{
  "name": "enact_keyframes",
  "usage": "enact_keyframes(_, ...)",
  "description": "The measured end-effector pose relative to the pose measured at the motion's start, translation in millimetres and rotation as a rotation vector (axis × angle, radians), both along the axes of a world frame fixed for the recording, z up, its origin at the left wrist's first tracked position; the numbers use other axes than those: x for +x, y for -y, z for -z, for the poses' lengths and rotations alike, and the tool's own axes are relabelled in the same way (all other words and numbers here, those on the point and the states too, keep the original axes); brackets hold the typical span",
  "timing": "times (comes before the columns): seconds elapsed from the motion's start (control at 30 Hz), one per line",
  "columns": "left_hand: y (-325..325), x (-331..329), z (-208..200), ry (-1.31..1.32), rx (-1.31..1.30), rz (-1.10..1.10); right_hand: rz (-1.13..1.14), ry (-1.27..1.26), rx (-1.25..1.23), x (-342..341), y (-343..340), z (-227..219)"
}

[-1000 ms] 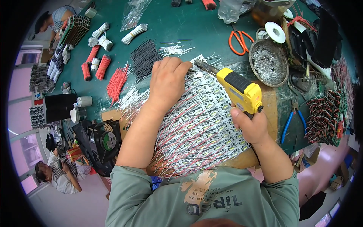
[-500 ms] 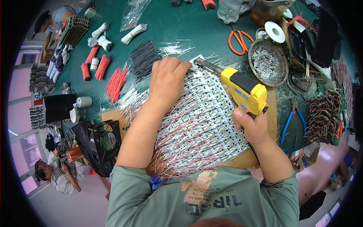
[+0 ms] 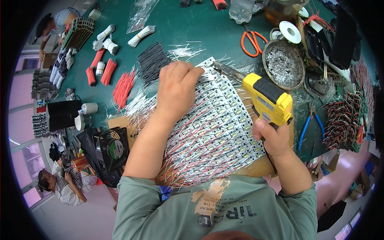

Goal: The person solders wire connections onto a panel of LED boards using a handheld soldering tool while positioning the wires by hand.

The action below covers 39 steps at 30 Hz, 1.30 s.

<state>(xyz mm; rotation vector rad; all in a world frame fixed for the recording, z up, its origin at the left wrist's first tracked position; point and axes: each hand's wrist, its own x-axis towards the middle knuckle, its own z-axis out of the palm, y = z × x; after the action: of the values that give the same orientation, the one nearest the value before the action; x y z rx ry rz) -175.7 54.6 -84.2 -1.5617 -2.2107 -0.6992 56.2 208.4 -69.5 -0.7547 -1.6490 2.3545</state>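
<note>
- At the far left, one person (image 3: 61,22) leans beside the table edge, and another person (image 3: 66,186) in a pale top sits lower down.
- Next comes a black fan (image 3: 115,149) with a green centre, standing on its edge near the forearm.
- Above it on the green tabletop (image 3: 188,20) lie tied red bundles (image 3: 109,72), with tied white bundles (image 3: 141,36) just beyond.
- Loose red wires (image 3: 124,90) fan out to the right, and then a flat heap of black wires (image 3: 153,64) sits close by the knuckles.
- The left hand (image 3: 176,90) lies over the upper left part of the boards, fingers bent and thumb near the forefinger; I cannot tell whether it pinches a wire.
- In the middle, in front of the person's shirt, the circuit boards (image 3: 220,124) lie in close rows on a brown board (image 3: 258,166), trailing red and white wires leftward.
- An orange-handled tool (image 3: 255,43) rests beyond them.
- The yellow soldering gun (image 3: 269,98) slants across the right side, its tip at the top corner of the rows (touching or just above, I cannot tell).
- The right hand (image 3: 274,138) is wrapped round its grip.
- Further right are a round pan (image 3: 289,87) of silvery scraps, blue-handled pliers (image 3: 304,133) and a pile of wired pieces (image 3: 342,124).
</note>
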Motion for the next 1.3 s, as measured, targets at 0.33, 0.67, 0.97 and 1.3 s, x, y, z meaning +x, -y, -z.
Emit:
enact_keyframes(0.33, -2.4, 3.9, 1.2, 0.030, -0.091, 0.041, -0.065, 0.054, 0.083, 6.6, 5.1, 4.7)
enact_keyframes(0.67, -2.8, 4.9, 1.9, 0.013, -0.107, 0.040, -0.082, 0.088, 0.106, 6.3, 3.2, 4.4)
enact_keyframes(0.97, -3.1, 5.7, 2.9, -0.002, -0.107, 0.039, -0.083, 0.087, 0.094, 4.9, 3.1, 4.1)
enact_keyframes(1.3, -4.3, 6.0, 2.8, 0.002, -0.104, 0.046, -0.068, 0.005, 0.022, 15.7, -1.6, 10.2)
